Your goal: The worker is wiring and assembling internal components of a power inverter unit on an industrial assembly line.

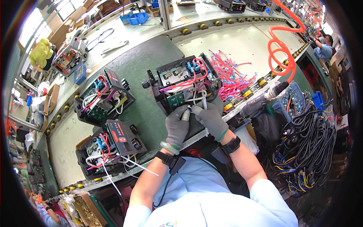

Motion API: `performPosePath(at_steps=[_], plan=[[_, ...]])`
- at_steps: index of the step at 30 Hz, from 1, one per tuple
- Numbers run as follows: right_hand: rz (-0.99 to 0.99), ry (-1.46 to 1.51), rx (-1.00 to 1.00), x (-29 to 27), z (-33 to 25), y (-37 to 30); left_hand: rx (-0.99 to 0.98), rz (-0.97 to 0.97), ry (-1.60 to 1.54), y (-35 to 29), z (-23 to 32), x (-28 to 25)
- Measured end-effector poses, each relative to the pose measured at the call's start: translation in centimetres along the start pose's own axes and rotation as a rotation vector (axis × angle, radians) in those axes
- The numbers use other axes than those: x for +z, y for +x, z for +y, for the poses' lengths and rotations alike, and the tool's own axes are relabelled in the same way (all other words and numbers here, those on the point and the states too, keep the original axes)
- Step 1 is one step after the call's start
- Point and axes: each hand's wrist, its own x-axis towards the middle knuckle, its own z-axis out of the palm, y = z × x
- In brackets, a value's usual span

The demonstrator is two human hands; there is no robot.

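Note:
My left hand (177,125), in a grey glove, is closed in a pinch at the front of an open electrical unit (184,81). The small white wire end (189,107) lies at its fingertips. Close beside it, my right hand (212,120), gloved too, has its fingers closed around white wires (204,100) that come out of the unit. The fingers partly hide these wires. Inside the unit are red and white leads with blue connectors, and a green circuit board (175,100) faces me.
Two similar open units (104,97) (109,147) stand to the left, the nearer with long white cable ties sticking out. Pink leads (232,77) lie in a heap beyond the unit. A power screwdriver (261,102) on a coiled orange hose (281,56) and bundled black cables (306,140) are at right.

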Motion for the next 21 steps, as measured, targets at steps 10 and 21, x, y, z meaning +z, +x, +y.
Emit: performPosePath(at_steps=[10,21], plan=[[0.166,-0.784,-0.391,-0.1,2.3,2.7,0.232,0.046,0.323,0.1,0.1,0.2],[0.106,-0.611,-0.418,0.7,1.0,0.9,0.226,-0.003,0.367,0.0,0.0,-0.3]])
